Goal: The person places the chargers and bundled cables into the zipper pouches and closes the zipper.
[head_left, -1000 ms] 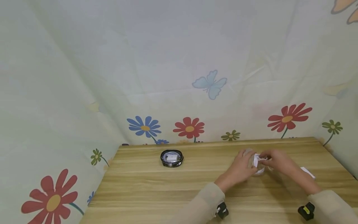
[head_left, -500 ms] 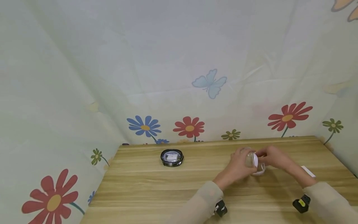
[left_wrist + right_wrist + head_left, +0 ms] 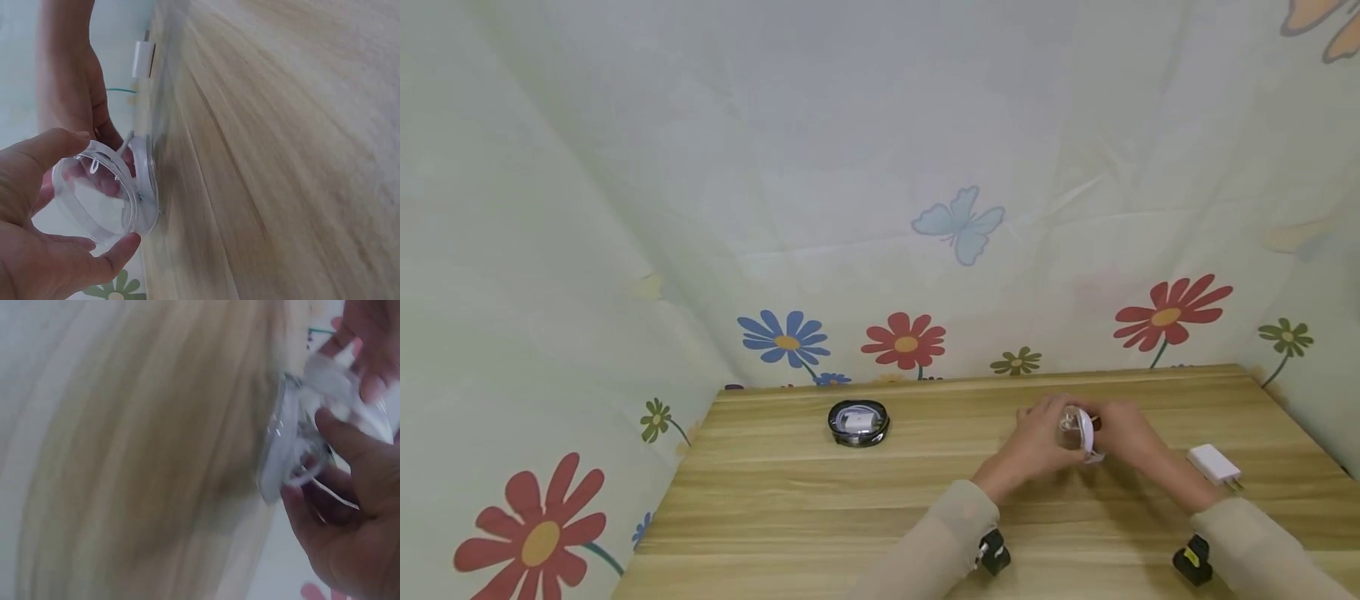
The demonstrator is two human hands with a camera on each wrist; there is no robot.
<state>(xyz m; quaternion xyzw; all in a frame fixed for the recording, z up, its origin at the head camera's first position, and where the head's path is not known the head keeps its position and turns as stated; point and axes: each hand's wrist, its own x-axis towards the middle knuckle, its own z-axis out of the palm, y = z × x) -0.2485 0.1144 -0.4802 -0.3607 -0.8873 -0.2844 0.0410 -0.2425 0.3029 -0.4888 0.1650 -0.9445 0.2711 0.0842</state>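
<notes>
Head view: left hand (image 3: pixel 1033 437) and right hand (image 3: pixel 1127 435) are covering much of the clear case (image 3: pixel 1072 427) toward the desk's (image 3: pixel 805 517) back edge, right fingertips mostly hiding behind it. Desk's front edge is running out of frame, sleeves (image 3: pixel 932 542) too. Black-rimmed case (image 3: pixel 858 437) near the back left corner is showing contents too small to sort out. Right wrist view is blurring, left hand getting cut off top right.

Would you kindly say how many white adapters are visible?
2: a loose adapter on the table, at right; a second adapter inside the black case, at left. More may be hidden.
</notes>
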